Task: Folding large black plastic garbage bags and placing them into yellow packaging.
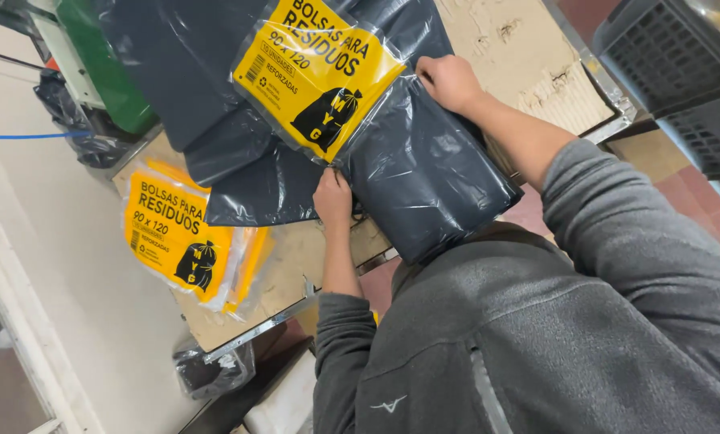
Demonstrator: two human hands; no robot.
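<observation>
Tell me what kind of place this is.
Probably a packing workshop: a worn wooden worktable, a stack of yellow-labelled clear plastic packets, and both hands pressing a dark folded plastic bag pack in a clear sleeve.

Surface (pixel 296 255): worn, scuffed tan board with a metal edge strip, running from 7 o'clock to 1 o'clock.
Centre: clear packet of dark bags (pixel 392 145) with a yellow label sheet, overhanging the near edge.
11 o'clock: loose dark bags (pixel 191 72), spread flat.
9 o'clock: stack of yellow label sheets (pixel 185 233) in clear sleeves.
</observation>
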